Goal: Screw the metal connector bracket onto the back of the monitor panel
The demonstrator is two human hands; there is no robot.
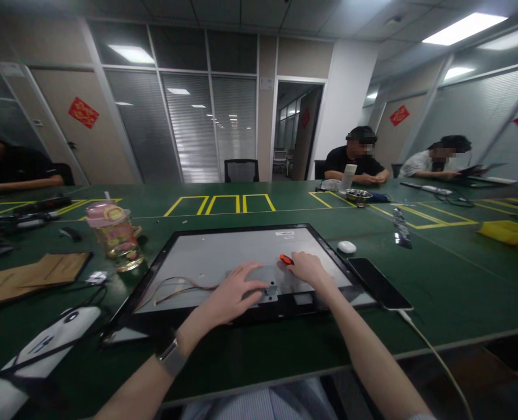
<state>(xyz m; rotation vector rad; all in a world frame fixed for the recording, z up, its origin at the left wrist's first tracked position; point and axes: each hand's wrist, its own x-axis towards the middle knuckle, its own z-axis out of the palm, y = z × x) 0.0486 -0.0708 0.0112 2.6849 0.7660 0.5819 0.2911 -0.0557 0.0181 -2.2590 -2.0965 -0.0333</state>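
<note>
A flat display panel [224,248] with a black frame lies back side up on the green table in front of me. My left hand [233,291] rests on its lower middle, fingers spread flat beside a small grey circuit board [271,291]. My right hand [307,267] is closed around an orange-handled tool [286,259], its tip pointing down at the panel. Thin coloured wires [175,287] trail across the panel's lower left.
A black phone [379,283] with a white cable lies right of the panel, a white earbud case [346,247] behind it. A pink-lidded drinking cup [114,233] and brown cardboard [44,271] sit left. A panda-pattern bag [44,344] lies near left. Other people sit at the far side.
</note>
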